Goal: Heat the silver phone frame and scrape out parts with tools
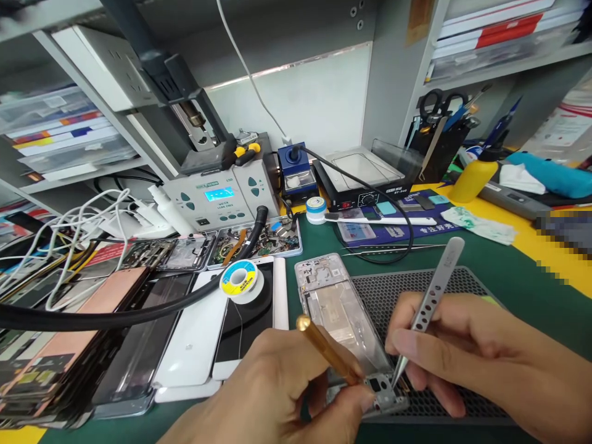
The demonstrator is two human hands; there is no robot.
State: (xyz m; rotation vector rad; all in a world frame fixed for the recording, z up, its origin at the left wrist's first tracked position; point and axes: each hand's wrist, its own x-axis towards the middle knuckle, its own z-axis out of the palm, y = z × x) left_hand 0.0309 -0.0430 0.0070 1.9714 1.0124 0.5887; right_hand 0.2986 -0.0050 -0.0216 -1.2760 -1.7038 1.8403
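Observation:
My left hand is closed around a brass-coloured, pen-like tool, its working end hidden by my fingers. The thumb and fingertips of that hand also press on a small grey phone part with dark camera-like openings. In my right hand is a pair of silver tweezers with holes along its arms. The tips point down and meet the phone part, or come very close to it. Behind both hands lies a silver phone frame, partly over a dark perforated mat.
Several phones, including a white one, lie at left with a solder wire spool on top. A hot-air station, a soldering stand, a heating plate and a tray of parts stand behind. A black hose crosses the left side.

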